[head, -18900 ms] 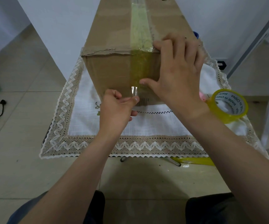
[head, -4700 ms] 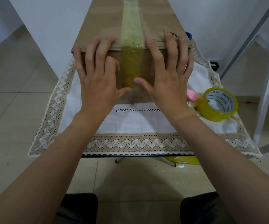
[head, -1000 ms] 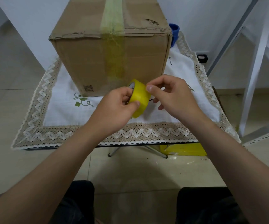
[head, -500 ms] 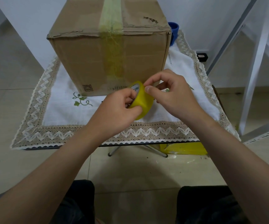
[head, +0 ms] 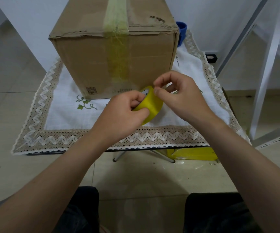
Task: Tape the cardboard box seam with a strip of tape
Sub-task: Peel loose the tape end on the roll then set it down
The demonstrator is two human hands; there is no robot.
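1 box [head: 89, 61], 1 roll [head: 151, 105], left hand [head: 122, 114], right hand [head: 183, 96] perhaps pinching

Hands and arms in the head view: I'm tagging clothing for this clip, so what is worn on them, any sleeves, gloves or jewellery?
Nothing is worn on them. The left hand and right hand are bare, with no gloves, rings, watch or bracelet showing. The left forearm and right forearm are bare to the frame edge, with no sleeve in view.

Tape roll [head: 150, 105] before box [head: 114, 52], on tablecloth [head: 65, 101].
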